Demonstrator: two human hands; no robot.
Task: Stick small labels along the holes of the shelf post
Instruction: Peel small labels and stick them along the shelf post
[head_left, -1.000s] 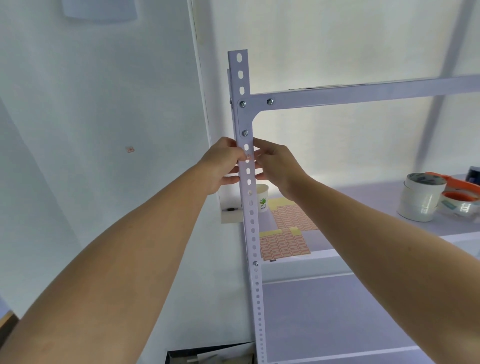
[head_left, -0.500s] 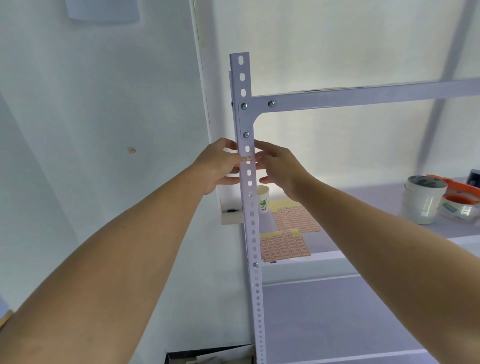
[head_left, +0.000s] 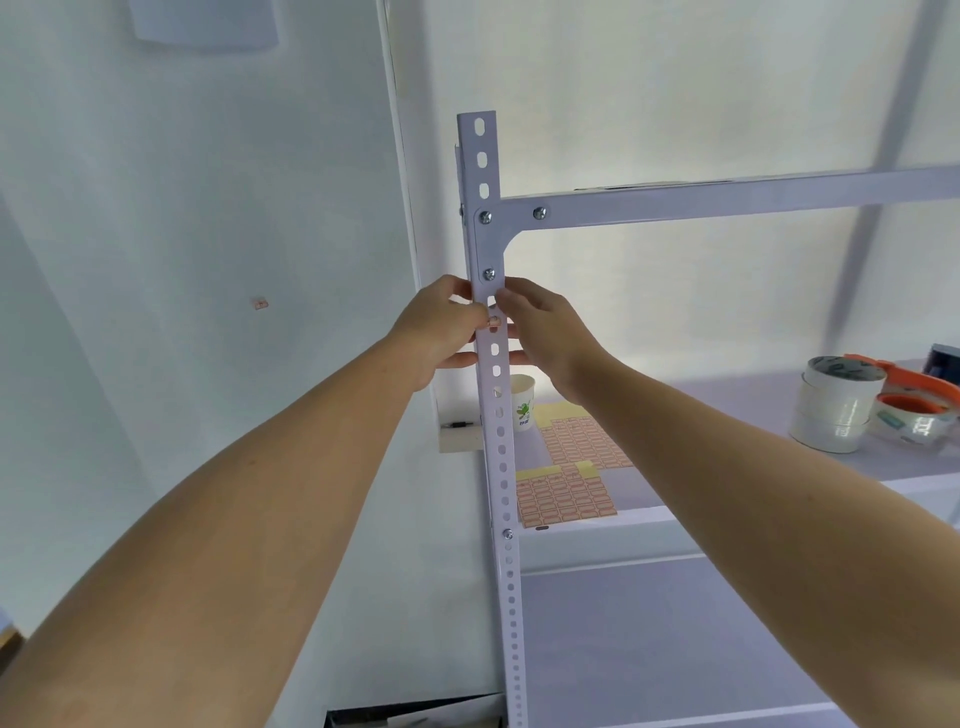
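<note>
A white shelf post (head_left: 503, 467) with a column of holes stands upright in the middle of the view. A small orange-and-white label (head_left: 493, 323) lies against the post just below its upper screw. My left hand (head_left: 441, 325) reaches in from the left and my right hand (head_left: 545, 332) from the right, fingertips of both pinching and pressing the label onto the post. Two sheets of small orange labels (head_left: 563, 499) lie on the shelf board (head_left: 727, 410) behind the post.
A paper cup (head_left: 522, 405) stands near the post on the shelf. White tape rolls (head_left: 836, 402) and an orange tape dispenser (head_left: 914, 400) sit at the right. A horizontal beam (head_left: 727, 197) crosses above. One stray label (head_left: 258, 303) sticks on the left wall.
Both hands have stayed on the post at the label; the view has shifted slightly so the post top sits lower in the frame.
</note>
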